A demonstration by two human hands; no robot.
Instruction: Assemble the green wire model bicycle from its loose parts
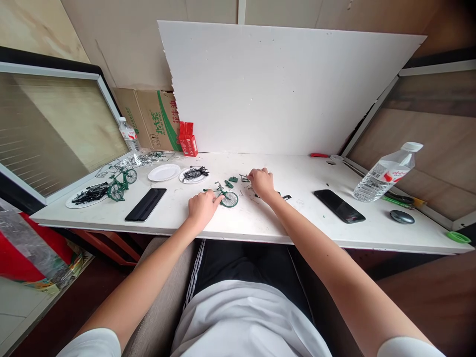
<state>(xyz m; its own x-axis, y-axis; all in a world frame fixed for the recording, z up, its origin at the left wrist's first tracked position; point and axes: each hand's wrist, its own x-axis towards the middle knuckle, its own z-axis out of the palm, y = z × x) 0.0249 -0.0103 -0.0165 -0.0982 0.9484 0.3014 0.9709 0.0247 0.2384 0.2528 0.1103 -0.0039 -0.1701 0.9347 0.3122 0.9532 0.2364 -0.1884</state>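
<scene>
My left hand grips a small green model bicycle by its rear part, with thumb and fingers closed around it. Its front wheel and handlebar show to the right of the thumb; the rear is mostly hidden behind the hand. My right hand is closed in a pinch, its fingertips at a small green frame-like part. Between the hands, a green piece and another green piece lie on the white table. A dark flat part lies beside my right wrist, and other tiny bits are partly covered.
At the left, another green bicycle stands by a plate of black parts. A second parts plate, a plain white plate, one phone, another phone, a water bottle and a mouse surround the work area.
</scene>
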